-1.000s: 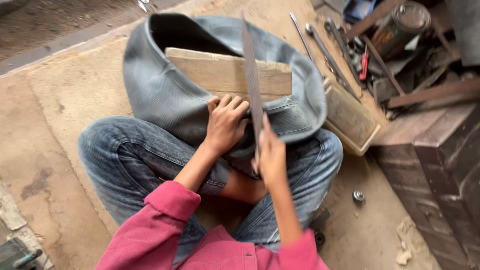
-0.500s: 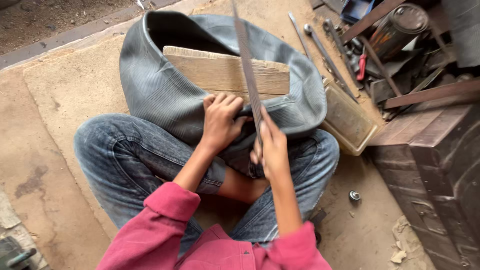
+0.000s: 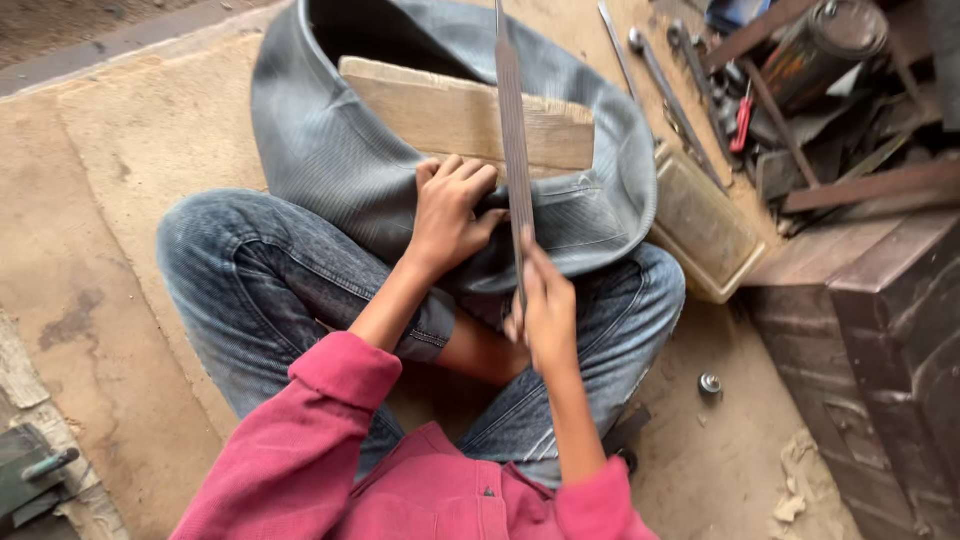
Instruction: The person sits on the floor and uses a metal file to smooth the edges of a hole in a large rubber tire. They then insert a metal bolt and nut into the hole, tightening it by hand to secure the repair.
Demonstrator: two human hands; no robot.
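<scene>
The right hand (image 3: 545,315) grips one long file (image 3: 514,150) upright, while the left hand (image 3: 450,215) presses curled fingers on one rubber tube (image 3: 330,150) beside it.

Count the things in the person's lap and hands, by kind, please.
Rubber tube: 1
Wooden board: 1
Long metal file: 1, held in the right hand; the left hand presses on the tube.
Total: 3
</scene>
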